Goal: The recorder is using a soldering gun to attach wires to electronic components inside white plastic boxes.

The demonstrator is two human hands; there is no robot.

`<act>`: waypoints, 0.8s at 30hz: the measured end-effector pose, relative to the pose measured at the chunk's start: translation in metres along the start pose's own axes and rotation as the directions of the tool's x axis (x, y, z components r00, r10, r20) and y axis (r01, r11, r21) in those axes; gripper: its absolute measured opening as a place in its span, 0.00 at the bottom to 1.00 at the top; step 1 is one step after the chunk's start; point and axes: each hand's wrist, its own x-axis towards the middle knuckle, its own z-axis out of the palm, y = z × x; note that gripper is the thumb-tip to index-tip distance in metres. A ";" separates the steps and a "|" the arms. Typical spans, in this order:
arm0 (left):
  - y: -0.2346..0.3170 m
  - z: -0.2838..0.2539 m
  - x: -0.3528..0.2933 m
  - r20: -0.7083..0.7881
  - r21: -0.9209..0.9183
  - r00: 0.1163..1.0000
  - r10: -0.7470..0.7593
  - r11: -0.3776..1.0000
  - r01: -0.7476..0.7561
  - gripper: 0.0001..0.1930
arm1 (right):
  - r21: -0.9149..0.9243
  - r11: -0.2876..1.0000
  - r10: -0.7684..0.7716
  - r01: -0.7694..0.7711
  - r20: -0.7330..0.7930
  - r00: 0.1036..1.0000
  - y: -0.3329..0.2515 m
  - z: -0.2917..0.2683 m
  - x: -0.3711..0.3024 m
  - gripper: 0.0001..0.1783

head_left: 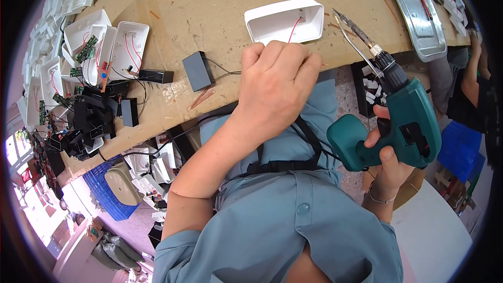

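My left hand [277, 81] is closed, fingers curled, just in front of a white plastic housing [257, 26] at the table edge. A red wire [294, 30] from inside the housing and a black cable [225, 75] from a small black box [197, 71] both run in under its fingers. Their ends are hidden by the hand. My right hand [390, 162] grips a green soldering gun [411, 120], a finger at its black trigger. The gun's tip [343, 18] and curved metal feed tube point up and left, right of the housing, apart from it.
Open white housings [130, 47] with red wires, green circuit boards [88, 49] and black boxes [94, 115] crowd the table's left. A metal tray [414, 15] with tools lies at the far right. Below the edge are a blue basket [105, 191] and another person's arm [471, 73].
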 end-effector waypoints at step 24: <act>-0.012 0.003 0.014 -0.238 0.202 0.968 -0.080 0.971 0.130 0.05 | 0.079 0.995 0.062 -0.065 0.039 0.997 0.006 -0.009 -0.012 0.38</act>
